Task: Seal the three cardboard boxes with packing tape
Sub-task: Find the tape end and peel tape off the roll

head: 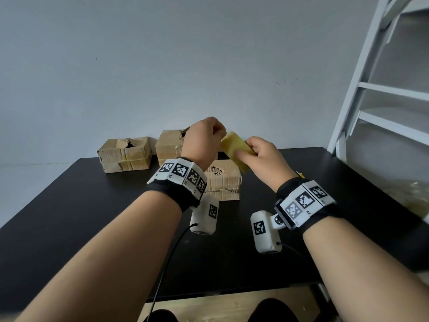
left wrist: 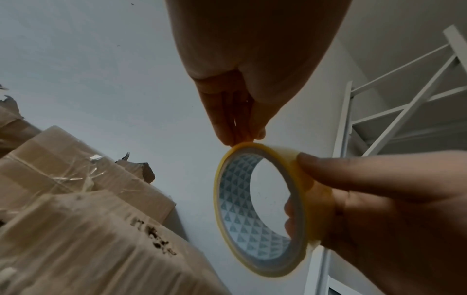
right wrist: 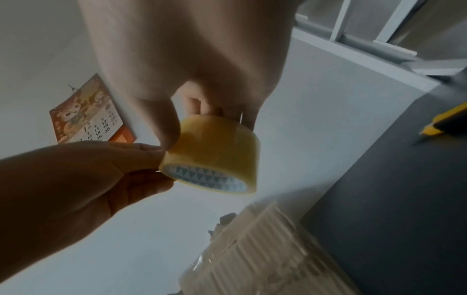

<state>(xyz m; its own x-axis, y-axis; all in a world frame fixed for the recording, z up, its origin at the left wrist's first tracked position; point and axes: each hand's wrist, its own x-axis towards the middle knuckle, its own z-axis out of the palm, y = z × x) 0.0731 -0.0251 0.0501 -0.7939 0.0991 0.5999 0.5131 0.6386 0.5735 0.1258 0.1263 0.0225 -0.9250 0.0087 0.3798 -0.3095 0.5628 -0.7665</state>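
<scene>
A yellowish translucent roll of packing tape hangs in mid-air just above centre of the head view, held between both hands over a black tabletop. The right hand grips the roll, thumb on the outer face and fingers curled through the core. The left hand pinches at the roll's upper edge with thumb and fingertips pressed together; whether a loose tape end sits between them cannot be told.

Only the left wrist view looks through the roll, showing a white liner printed with grey triangles and the pinching fingertips touching its top rim. The right wrist view shows the roll's broad outer band and, at the right edge, a yellow and black utility knife lying on the table, plus a wall calendar at left, neither plain from the head.

Three worn brown cardboard boxes stand beyond the hands: one left of centre, one behind the left hand, and a corrugated one nearest, below the roll.
</scene>
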